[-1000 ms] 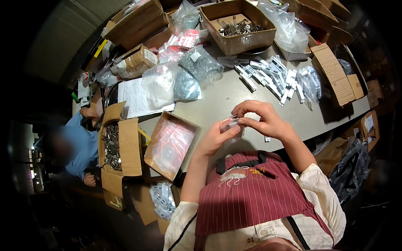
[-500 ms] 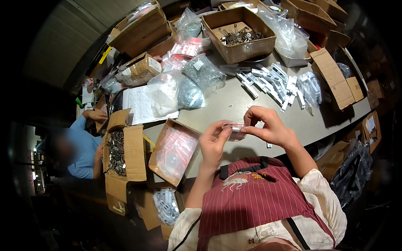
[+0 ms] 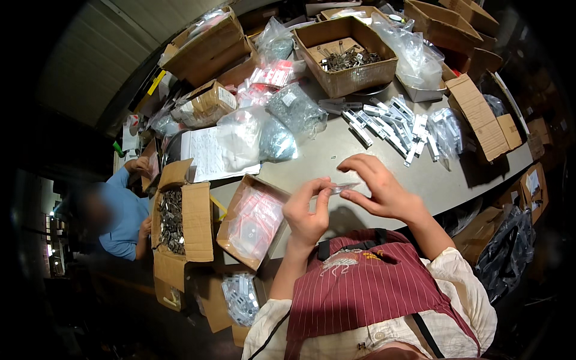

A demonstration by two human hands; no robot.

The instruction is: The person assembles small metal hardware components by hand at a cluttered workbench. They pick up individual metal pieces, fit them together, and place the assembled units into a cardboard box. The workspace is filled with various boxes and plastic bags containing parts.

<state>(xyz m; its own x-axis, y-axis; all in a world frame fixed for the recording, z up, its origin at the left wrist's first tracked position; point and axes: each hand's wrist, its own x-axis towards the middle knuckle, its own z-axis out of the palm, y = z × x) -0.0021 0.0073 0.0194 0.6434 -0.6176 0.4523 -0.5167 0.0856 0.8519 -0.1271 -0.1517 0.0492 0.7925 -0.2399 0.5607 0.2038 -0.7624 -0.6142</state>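
The left hand (image 3: 307, 211) pinches 1 bag (image 3: 342, 188) between thumb and fingers, above the table (image 3: 315, 165) and in front of the apron (image 3: 360, 285); the right hand (image 3: 387, 192) bends toward it, thumb and fingers spread apart at its right end, and whether they touch it, I cannot tell

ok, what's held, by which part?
Small clear plastic bag, pinched at its left end by the left grip; right grip is open at the other end, contact unclear.
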